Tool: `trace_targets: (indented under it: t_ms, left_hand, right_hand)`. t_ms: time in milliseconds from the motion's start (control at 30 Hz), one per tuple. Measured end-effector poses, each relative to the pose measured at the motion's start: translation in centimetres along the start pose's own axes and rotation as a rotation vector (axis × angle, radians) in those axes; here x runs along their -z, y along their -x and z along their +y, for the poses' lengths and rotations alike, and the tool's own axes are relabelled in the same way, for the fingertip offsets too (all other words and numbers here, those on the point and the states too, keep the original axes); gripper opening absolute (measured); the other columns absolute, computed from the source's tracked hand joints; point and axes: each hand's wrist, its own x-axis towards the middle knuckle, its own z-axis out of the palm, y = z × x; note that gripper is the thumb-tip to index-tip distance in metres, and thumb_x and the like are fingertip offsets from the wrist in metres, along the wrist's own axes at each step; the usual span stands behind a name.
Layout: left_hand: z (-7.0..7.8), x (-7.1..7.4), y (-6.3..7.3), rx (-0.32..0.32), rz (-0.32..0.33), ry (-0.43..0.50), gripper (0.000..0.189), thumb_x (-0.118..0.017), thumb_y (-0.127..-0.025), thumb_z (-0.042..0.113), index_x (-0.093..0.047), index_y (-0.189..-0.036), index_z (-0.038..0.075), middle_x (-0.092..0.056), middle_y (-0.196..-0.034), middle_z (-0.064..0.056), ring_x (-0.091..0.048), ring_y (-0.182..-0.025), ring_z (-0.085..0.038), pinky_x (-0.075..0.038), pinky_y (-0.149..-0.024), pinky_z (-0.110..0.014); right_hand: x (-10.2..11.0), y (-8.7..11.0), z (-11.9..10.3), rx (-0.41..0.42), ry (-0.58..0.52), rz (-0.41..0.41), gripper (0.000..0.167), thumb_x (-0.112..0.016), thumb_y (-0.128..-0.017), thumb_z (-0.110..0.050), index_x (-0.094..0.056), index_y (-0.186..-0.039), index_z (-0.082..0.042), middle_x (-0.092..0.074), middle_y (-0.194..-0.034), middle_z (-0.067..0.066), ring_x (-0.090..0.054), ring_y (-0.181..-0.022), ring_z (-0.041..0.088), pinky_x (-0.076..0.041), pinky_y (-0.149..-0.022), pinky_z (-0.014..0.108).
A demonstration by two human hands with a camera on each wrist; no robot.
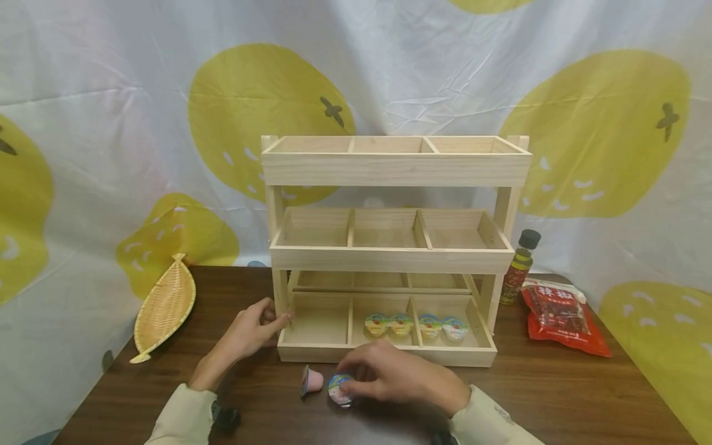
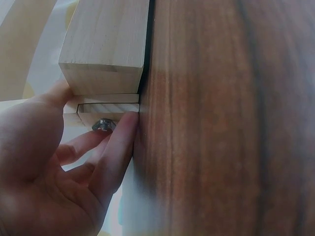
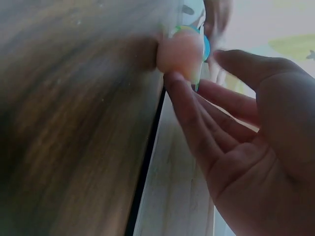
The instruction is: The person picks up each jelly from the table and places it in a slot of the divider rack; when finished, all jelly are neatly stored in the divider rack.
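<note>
A three-tier wooden shelf rack (image 1: 389,261) stands on the table. My left hand (image 1: 250,330) holds its lower left side, the thumb over the bottom tray's side wall; in the left wrist view the fingers (image 2: 113,157) lie against the wood near a metal bolt (image 2: 103,125). In front of the rack, my right hand (image 1: 395,374) pinches a jelly cup (image 1: 338,390) with a printed blue lid. The right wrist view shows fingertips against a pink cup (image 3: 179,56). Another pink jelly cup (image 1: 314,381) lies on its side just left of it.
Two jelly cups (image 1: 388,324) sit in the bottom tray's middle compartment and two more cups (image 1: 442,326) in its right one. A woven basket (image 1: 165,303) lies at left. At right are a dark-capped bottle (image 1: 517,269) and a red food packet (image 1: 564,318).
</note>
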Motion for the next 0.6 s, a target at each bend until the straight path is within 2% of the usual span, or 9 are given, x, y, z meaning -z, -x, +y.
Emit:
trace_targets:
  t_ms: [67,200,400,600]
  left_hand:
    - [0.04,0.04,-0.01,0.000,0.000,-0.015,0.039,-0.074,-0.105,0.043,-0.066,-0.113,0.005,-0.077,-0.100,-0.007,-0.076,-0.087,-0.017,-0.066,-0.070,-0.031]
    - [0.10,0.07,-0.02,0.002,-0.008,0.000,0.039,-0.073,-0.105,0.042,-0.066,-0.113,0.004,-0.077,-0.100,-0.008,-0.076,-0.087,-0.018,-0.067,-0.071,-0.033]
    - [0.11,0.09,-0.04,-0.006,-0.003,-0.028,0.039,-0.073,-0.105,0.043,-0.064,-0.108,0.005,-0.077,-0.099,-0.007,-0.074,-0.081,-0.016,-0.063,-0.068,-0.029]
    - [0.27,0.13,0.09,-0.007,0.002,-0.022,0.040,-0.073,-0.104,0.045,-0.064,-0.106,0.006,-0.076,-0.098,-0.006,-0.074,-0.081,-0.016,-0.063,-0.069,-0.030]
  right_hand:
    - [-0.06,-0.09,-0.26,0.004,-0.016,-0.013,0.040,-0.076,-0.104,-0.038,-0.073,-0.130,-0.009,-0.077,-0.115,-0.002,-0.066,-0.089,-0.006,-0.057,-0.079,0.012]
    - [-0.38,-0.26,-0.75,0.041,0.033,-0.034,0.049,-0.080,-0.100,-0.041,-0.071,-0.134,-0.008,-0.075,-0.124,0.000,-0.064,-0.095,-0.004,-0.055,-0.082,0.009]
    - [-0.91,-0.31,-0.94,0.046,0.118,-0.013,0.046,-0.082,-0.099,-0.041,-0.073,-0.130,-0.009,-0.077,-0.120,-0.001,-0.063,-0.095,-0.007,-0.051,-0.085,0.005]
    - [-0.76,-0.34,-0.83,0.055,0.112,-0.019,0.047,-0.075,-0.103,-0.046,-0.072,-0.134,-0.011,-0.077,-0.124,-0.005,-0.064,-0.101,-0.007,-0.053,-0.090,0.009]
